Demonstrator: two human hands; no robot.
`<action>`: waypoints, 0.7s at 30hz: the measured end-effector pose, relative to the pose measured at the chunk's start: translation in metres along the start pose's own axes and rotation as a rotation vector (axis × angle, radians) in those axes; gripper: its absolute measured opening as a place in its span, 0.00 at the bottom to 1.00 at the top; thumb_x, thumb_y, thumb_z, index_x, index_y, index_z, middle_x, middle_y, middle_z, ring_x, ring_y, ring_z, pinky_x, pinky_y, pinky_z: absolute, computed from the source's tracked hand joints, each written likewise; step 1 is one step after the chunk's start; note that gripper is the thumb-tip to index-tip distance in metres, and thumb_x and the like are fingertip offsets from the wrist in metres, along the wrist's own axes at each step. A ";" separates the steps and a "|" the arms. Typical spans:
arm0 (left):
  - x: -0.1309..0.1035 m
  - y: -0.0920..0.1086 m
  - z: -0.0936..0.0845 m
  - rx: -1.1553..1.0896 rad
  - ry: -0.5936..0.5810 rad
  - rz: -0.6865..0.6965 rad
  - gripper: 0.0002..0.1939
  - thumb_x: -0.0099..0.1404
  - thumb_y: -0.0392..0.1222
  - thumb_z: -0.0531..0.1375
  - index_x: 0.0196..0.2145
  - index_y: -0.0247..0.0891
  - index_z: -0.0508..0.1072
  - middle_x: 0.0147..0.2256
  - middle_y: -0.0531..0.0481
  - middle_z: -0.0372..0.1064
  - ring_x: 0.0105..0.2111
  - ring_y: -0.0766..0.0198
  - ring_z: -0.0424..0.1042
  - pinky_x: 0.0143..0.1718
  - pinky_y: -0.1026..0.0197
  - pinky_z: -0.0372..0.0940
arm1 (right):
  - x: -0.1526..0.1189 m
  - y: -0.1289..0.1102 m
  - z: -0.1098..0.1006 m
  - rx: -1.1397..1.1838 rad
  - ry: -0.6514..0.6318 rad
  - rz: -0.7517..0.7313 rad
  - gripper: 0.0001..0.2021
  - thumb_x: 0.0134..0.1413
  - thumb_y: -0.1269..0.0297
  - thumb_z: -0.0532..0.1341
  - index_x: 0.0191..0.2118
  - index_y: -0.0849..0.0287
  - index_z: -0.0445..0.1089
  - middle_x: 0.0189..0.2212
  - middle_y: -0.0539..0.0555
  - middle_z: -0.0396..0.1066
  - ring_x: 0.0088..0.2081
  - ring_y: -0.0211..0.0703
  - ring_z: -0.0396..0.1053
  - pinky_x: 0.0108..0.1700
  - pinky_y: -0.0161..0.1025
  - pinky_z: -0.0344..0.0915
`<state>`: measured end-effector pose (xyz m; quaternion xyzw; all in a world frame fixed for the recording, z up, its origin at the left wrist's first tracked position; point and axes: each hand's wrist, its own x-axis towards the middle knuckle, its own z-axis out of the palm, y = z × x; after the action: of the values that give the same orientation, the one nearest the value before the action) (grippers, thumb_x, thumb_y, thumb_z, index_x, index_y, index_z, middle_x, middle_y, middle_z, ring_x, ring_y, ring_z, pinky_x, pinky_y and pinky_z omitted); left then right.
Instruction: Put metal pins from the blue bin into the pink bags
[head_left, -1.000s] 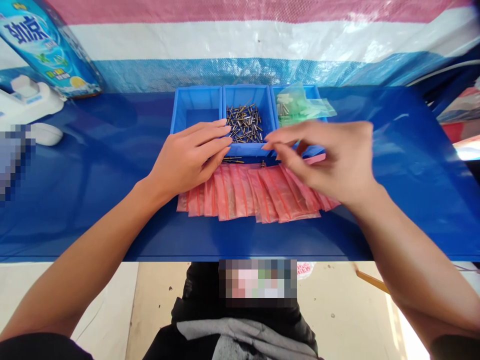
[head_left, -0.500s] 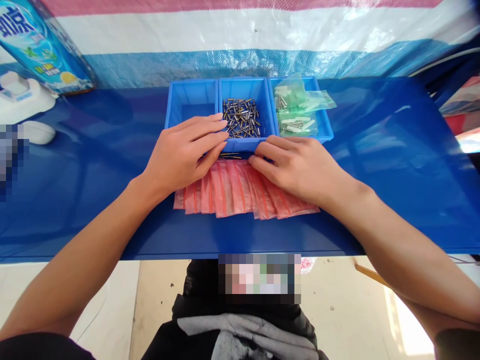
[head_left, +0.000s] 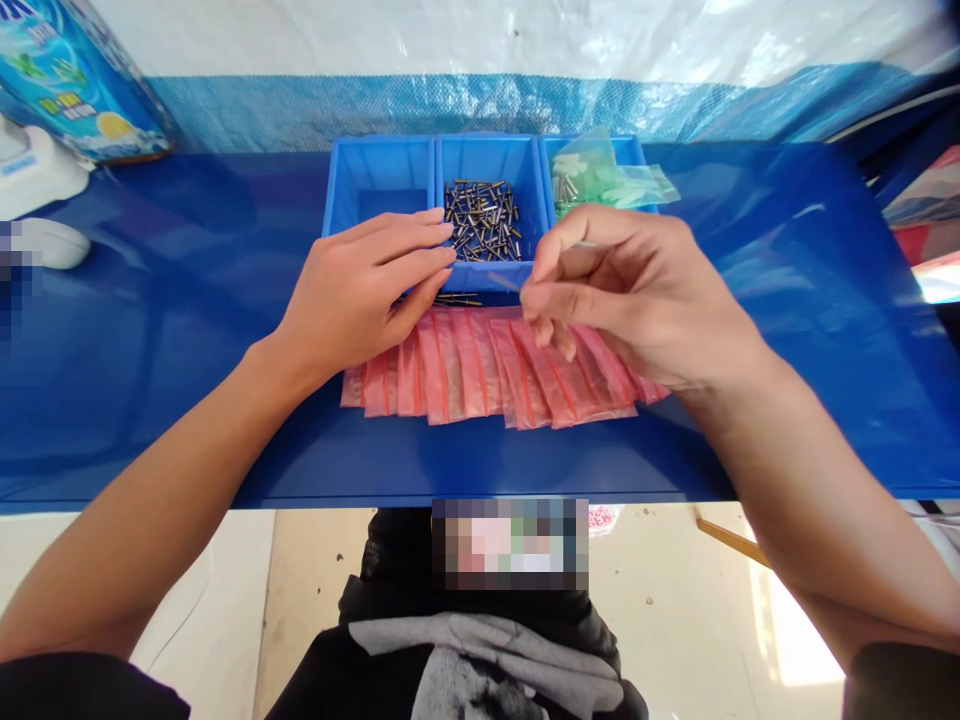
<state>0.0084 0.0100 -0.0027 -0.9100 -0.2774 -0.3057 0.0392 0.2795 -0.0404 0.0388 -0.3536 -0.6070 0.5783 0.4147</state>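
Left hand flat on red bags

Blue table, three blue bins, fanned red bags, loose rivets

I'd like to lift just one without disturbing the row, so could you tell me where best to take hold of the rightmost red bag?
Probably at its near end, coming from the table's front edge. The red bags lie flat and fanned, overlapping sideways, and the right hand covers their far ends.
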 end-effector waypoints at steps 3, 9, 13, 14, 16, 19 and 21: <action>0.000 -0.001 0.000 -0.010 0.000 0.000 0.13 0.79 0.42 0.56 0.53 0.49 0.79 0.56 0.53 0.78 0.61 0.52 0.76 0.61 0.45 0.77 | 0.005 0.003 -0.001 0.115 0.110 -0.081 0.08 0.62 0.67 0.73 0.45 0.56 0.78 0.45 0.54 0.83 0.49 0.46 0.83 0.51 0.42 0.81; -0.001 -0.002 0.001 -0.041 0.006 0.005 0.13 0.79 0.41 0.56 0.54 0.48 0.78 0.57 0.53 0.78 0.61 0.50 0.76 0.62 0.43 0.77 | -0.003 0.002 0.010 -0.267 0.109 -0.345 0.10 0.69 0.71 0.64 0.51 0.56 0.78 0.49 0.55 0.81 0.52 0.48 0.80 0.55 0.48 0.79; 0.000 -0.001 0.000 -0.033 0.014 0.020 0.13 0.80 0.41 0.55 0.55 0.47 0.77 0.57 0.53 0.78 0.62 0.54 0.76 0.63 0.47 0.77 | 0.001 0.012 0.023 -1.073 -0.092 -0.582 0.15 0.73 0.74 0.54 0.46 0.57 0.79 0.48 0.55 0.82 0.49 0.47 0.79 0.50 0.46 0.75; 0.000 -0.001 0.000 -0.027 0.015 0.033 0.13 0.80 0.40 0.55 0.55 0.46 0.77 0.57 0.52 0.78 0.62 0.56 0.75 0.63 0.49 0.77 | 0.005 0.014 0.027 -1.231 -0.171 -0.571 0.17 0.74 0.74 0.51 0.47 0.58 0.78 0.49 0.56 0.81 0.49 0.49 0.78 0.47 0.46 0.74; 0.001 -0.002 -0.001 -0.014 0.014 0.054 0.13 0.81 0.37 0.54 0.56 0.42 0.75 0.57 0.51 0.78 0.62 0.59 0.75 0.64 0.51 0.76 | 0.014 0.015 0.037 -1.480 -0.283 -0.503 0.19 0.74 0.76 0.48 0.47 0.62 0.78 0.45 0.59 0.81 0.46 0.51 0.78 0.40 0.45 0.70; 0.001 -0.004 -0.002 -0.021 0.023 0.068 0.14 0.80 0.35 0.54 0.57 0.41 0.74 0.57 0.50 0.78 0.62 0.60 0.75 0.63 0.51 0.77 | 0.030 0.017 0.052 -1.598 -0.363 -0.461 0.20 0.68 0.81 0.48 0.44 0.65 0.78 0.38 0.62 0.80 0.41 0.53 0.76 0.35 0.46 0.64; 0.002 -0.004 -0.003 -0.039 0.005 0.040 0.17 0.80 0.35 0.51 0.57 0.46 0.74 0.58 0.52 0.77 0.63 0.62 0.74 0.65 0.53 0.75 | 0.037 0.022 0.060 -1.557 -0.340 -0.454 0.21 0.65 0.83 0.48 0.42 0.64 0.78 0.39 0.64 0.80 0.42 0.55 0.74 0.35 0.47 0.64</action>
<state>0.0057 0.0130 0.0005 -0.9151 -0.2531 -0.3125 0.0280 0.2083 -0.0293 0.0216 -0.3160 -0.9450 -0.0597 0.0605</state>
